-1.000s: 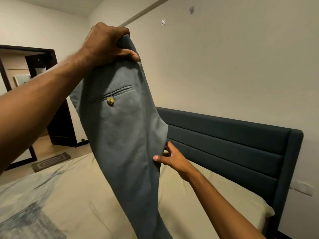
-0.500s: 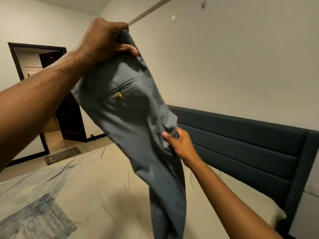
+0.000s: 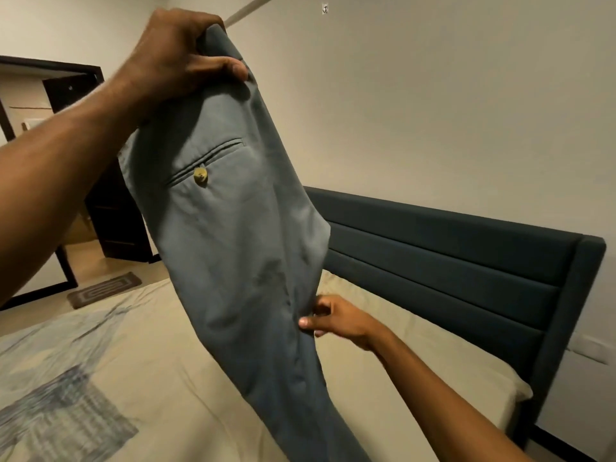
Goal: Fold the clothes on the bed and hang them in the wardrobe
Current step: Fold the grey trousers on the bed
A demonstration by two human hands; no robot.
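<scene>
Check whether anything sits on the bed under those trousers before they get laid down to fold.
Nothing visible does. The left hand holds the trousers up by the waistband while the right hand pinches the seam lower down. The bed beneath shows only its patterned cover; the part behind the trousers is hidden.

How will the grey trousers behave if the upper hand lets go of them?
The trousers are probably floppy: they hang limp from the left hand. They would likely drop onto the bed, since the right hand seems only to pinch one edge.

Matt woven-cloth trousers [image 3: 233, 228]; glossy button [image 3: 200, 176]; padded fabric headboard [image 3: 450, 258]; creased cotton-like bedsheet [image 3: 150, 361].
</scene>
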